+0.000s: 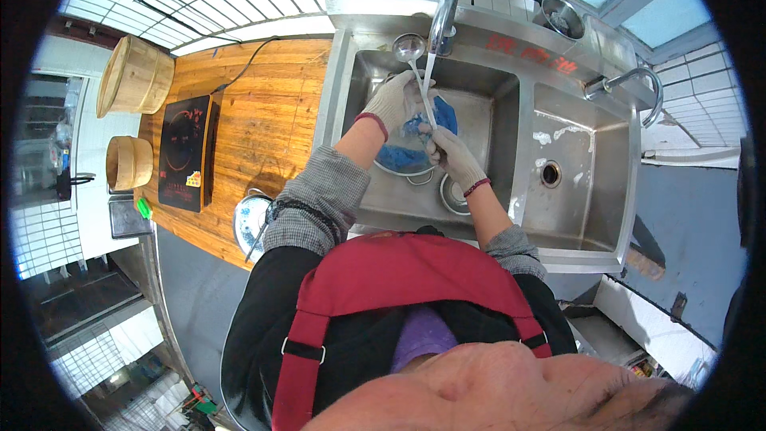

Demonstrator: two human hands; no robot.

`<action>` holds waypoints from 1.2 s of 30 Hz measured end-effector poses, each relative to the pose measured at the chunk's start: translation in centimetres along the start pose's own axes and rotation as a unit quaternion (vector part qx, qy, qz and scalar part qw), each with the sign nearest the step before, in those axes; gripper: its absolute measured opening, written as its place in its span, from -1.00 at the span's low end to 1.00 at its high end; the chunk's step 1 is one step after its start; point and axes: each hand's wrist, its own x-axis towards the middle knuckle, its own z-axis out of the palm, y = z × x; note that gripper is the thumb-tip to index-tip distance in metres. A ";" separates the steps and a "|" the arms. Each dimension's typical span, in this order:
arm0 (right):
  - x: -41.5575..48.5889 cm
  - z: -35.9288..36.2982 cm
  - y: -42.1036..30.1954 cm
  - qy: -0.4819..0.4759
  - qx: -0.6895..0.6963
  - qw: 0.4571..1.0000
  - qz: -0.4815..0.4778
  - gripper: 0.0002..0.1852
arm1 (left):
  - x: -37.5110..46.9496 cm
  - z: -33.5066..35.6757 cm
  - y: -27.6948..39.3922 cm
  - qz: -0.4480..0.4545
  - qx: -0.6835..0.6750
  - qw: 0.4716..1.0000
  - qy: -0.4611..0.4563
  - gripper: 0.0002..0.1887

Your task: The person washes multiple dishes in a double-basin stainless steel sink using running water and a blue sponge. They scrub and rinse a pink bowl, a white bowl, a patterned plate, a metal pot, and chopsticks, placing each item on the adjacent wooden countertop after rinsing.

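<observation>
A metal ladle [409, 46] slants over the left sink basin [473, 111], its bowl at the far end near the chrome faucet [446, 9]. My left hand [392, 99], in a pale knit glove, closes around the upper handle just below the bowl. The lower end of the handle is in my gloved right hand [453, 152]. Water runs from the faucet down along the handle and my left fingers. Beneath my hands sits a round pot [421, 178] with a loop handle and blue material [402, 158] inside, partly hidden. A small metal bowl [453, 196] lies beside it, under my right wrist.
The right basin [574, 197] has foam around its drain. A second faucet [634, 78] and a metal container [561, 17] are along the back ledge. On the wooden counter [269, 108] at left are an induction cooker [187, 152], wooden tubs [136, 75] and a patterned lidded pot [250, 221].
</observation>
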 end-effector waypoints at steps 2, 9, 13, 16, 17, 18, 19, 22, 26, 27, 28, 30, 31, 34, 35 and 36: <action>0.5 0.3 -0.2 0.008 0.010 1.000 0.003 -0.66 | 0.1 0.2 0.1 0.000 0.014 1.000 0.002 -0.58; 2.3 1.1 -2.3 0.029 0.016 0.999 -0.023 -0.75 | 0.5 1.1 1.5 -0.033 0.004 0.999 0.001 -0.61; 3.1 1.4 -3.9 0.002 0.002 1.000 -0.027 -0.76 | 0.3 2.3 2.1 0.030 0.035 0.999 0.027 -0.66; 4.1 1.9 -4.7 -0.019 0.011 0.999 -0.038 -0.73 | -0.1 2.4 2.7 0.036 0.059 0.997 0.042 -0.71; 4.5 2.1 -4.8 -0.012 0.012 0.999 -0.046 -0.73 | -0.2 2.3 2.9 0.048 0.077 0.995 0.032 -0.72; 4.9 2.2 -5.0 -0.006 0.013 0.998 -0.055 -0.72 | -0.2 2.1 3.0 0.067 0.094 0.993 0.022 -0.73; 5.3 2.4 -5.0 -0.002 0.042 0.998 -0.044 -0.71 | -0.1 1.9 3.2 0.079 0.115 0.990 0.024 -0.74; 5.8 2.5 -4.9 0.005 0.095 0.995 -0.011 -0.69 | 0.0 1.0 3.5 0.076 0.162 0.984 0.014 -0.75; 5.0 1.7 -3.8 0.079 -0.054 0.993 -0.076 -0.69 | 0.2 0.1 2.8 0.068 0.159 0.985 -0.023 -0.71; 4.5 1.5 -3.3 0.098 -0.127 0.980 -0.120 -0.69 | 0.3 0.0 2.5 0.070 0.138 0.988 -0.017 -0.70; 4.1 1.2 -2.9 0.115 -0.134 0.977 -0.119 -0.70 | 0.3 0.0 2.1 0.072 0.118 0.990 -0.012 -0.70; 3.2 0.6 -1.8 0.122 -0.158 0.971 -0.131 -0.71 | 0.4 0.1 1.1 0.064 0.083 0.994 -0.008 -0.70; 2.8 0.2 -1.4 0.123 -0.159 0.972 -0.125 -0.71 | 0.4 0.2 0.6 0.057 0.069 0.996 -0.011 -0.70; 1.1 -0.7 0.4 0.142 -0.153 0.972 -0.111 -0.71 | 0.0 0.5 -1.3 0.032 0.090 0.995 -0.013 -0.70; 0.6 -1.1 0.8 0.151 -0.146 0.973 -0.095 -0.72 | 0.0 0.6 -1.9 0.028 0.102 0.994 -0.022 -0.70; 0.0 -1.5 1.3 0.151 -0.139 0.975 -0.084 -0.72 | 0.0 0.8 -2.4 0.007 0.117 0.993 -0.012 -0.70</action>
